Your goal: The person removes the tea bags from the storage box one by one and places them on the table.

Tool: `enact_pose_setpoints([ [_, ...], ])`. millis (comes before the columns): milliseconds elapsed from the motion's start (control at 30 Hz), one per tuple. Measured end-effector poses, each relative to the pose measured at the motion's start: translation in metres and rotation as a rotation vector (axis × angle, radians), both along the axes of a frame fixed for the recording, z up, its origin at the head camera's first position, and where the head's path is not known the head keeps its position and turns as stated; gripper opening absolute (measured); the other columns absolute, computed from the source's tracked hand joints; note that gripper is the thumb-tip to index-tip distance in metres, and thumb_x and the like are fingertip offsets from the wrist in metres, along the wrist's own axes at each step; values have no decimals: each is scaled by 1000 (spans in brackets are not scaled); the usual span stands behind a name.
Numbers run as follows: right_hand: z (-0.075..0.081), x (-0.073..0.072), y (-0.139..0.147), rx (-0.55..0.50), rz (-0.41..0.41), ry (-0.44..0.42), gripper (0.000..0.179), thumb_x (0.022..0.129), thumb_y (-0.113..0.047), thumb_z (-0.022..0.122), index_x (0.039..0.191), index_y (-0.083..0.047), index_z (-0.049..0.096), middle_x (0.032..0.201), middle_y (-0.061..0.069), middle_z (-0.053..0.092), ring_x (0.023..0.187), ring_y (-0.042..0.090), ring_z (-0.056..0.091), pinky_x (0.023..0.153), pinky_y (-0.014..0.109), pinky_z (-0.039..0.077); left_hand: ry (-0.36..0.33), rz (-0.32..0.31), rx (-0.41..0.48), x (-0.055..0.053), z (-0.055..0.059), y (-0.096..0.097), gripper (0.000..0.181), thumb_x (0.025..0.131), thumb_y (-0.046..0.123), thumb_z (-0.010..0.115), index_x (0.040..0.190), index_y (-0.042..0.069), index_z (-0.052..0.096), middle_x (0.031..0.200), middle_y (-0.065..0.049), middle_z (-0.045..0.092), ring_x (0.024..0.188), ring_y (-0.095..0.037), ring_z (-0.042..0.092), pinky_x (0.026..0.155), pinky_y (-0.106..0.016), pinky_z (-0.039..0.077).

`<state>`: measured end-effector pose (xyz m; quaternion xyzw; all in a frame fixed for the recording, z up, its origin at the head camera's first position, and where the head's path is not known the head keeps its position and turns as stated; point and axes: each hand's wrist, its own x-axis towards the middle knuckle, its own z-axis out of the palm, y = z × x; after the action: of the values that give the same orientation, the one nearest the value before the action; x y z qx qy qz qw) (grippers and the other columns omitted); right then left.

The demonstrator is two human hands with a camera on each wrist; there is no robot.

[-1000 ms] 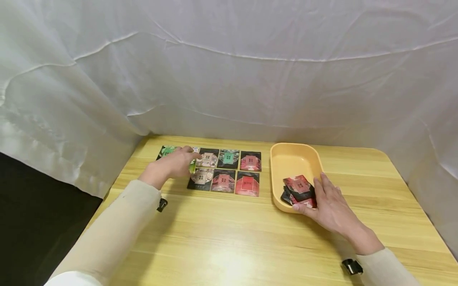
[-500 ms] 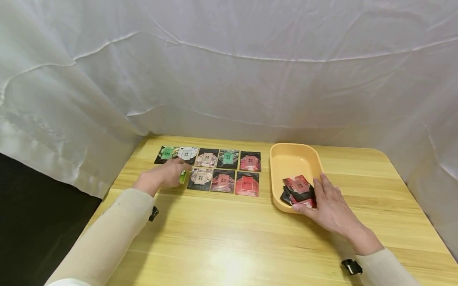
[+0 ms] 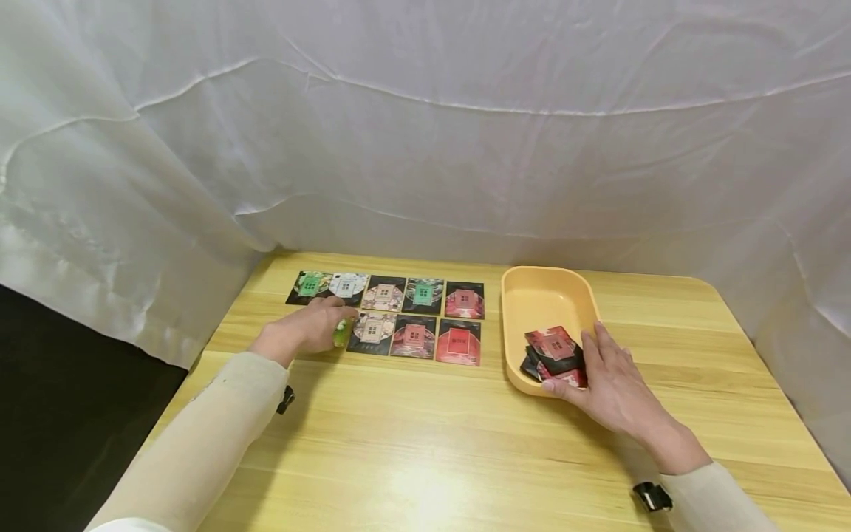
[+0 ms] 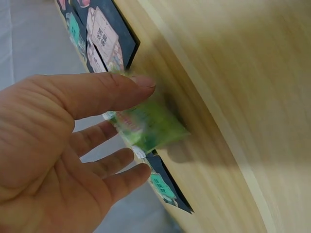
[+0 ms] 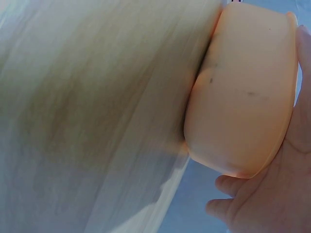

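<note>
My left hand (image 3: 309, 325) pinches a small green packet (image 4: 150, 127) between thumb and index finger, its other fingers spread apart. The packet hangs just above the table, left of the front row of flat sachets (image 3: 371, 332). A longer row of black, green, white and red sachets (image 3: 423, 294) lies behind it. My right hand (image 3: 618, 384) rests against the near right corner of an orange tray (image 3: 541, 295). Its thumb lies on the near rim and its mostly straight fingers lie along the right side. Several dark and red sachets (image 3: 555, 347) are piled in the tray's near end.
The wooden table (image 3: 399, 443) stretches in front of the rows and to the tray's right. A pale curtain (image 3: 425, 148) hangs behind and along both sides. The table's left edge borders a black area (image 3: 66, 414).
My left hand has moved left and toward me with the green packet, from over the sachet rows to the front row's left end. The right hand and tray have stayed put.
</note>
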<state>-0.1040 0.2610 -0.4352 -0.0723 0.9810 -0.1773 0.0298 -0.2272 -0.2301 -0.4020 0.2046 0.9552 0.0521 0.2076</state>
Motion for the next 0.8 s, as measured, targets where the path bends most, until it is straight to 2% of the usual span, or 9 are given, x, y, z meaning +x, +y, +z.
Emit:
enact_pose_setpoints([
  [133, 0, 0, 0, 4, 0, 2, 120, 92, -73, 64, 162, 14, 18, 170, 38, 3, 153, 61, 18, 122, 76, 17, -21, 15, 3, 1, 0, -1, 85, 85, -17, 49, 162, 19, 43, 172, -23, 23, 156, -54, 20, 119, -75, 24],
  [233, 0, 0, 0, 4, 1, 7, 120, 92, -73, 64, 162, 14, 18, 170, 39, 4, 153, 61, 18, 122, 76, 17, -29, 19, 10, 1, 0, -2, 87, 85, -19, 49, 162, 19, 42, 172, -23, 24, 157, -54, 20, 120, -74, 23],
  [400, 0, 1, 0, 1, -1, 7, 120, 93, -73, 64, 162, 14, 18, 170, 39, 4, 153, 62, 18, 122, 76, 17, -23, 8, 18, 1, -2, 0, 86, 85, -17, 55, 162, 18, 42, 171, -23, 27, 156, -54, 23, 121, -72, 25],
  [500, 1, 1, 0, 5, 1, 11, 120, 92, -73, 64, 161, 14, 19, 170, 39, 5, 153, 61, 19, 121, 76, 18, -2, -2, 36, 2, 2, 5, 84, 85, -11, 61, 162, 17, 42, 170, -23, 29, 156, -52, 25, 122, -72, 25],
  [667, 2, 1, -1, 13, 5, 13, 120, 92, -73, 64, 161, 15, 20, 169, 40, 6, 153, 61, 19, 121, 76, 18, 88, -53, 87, 1, 13, 28, 71, 92, 4, 70, 159, 14, 48, 166, -24, 37, 154, -49, 32, 125, -67, 26],
  [800, 1, 0, -1, 14, 2, 3, 120, 92, -74, 63, 161, 14, 19, 170, 39, 5, 153, 61, 18, 122, 76, 17, 159, -124, 124, 1, 24, 62, 63, 95, 12, 73, 154, 12, 53, 163, -21, 43, 152, -43, 39, 125, -60, 32],
])
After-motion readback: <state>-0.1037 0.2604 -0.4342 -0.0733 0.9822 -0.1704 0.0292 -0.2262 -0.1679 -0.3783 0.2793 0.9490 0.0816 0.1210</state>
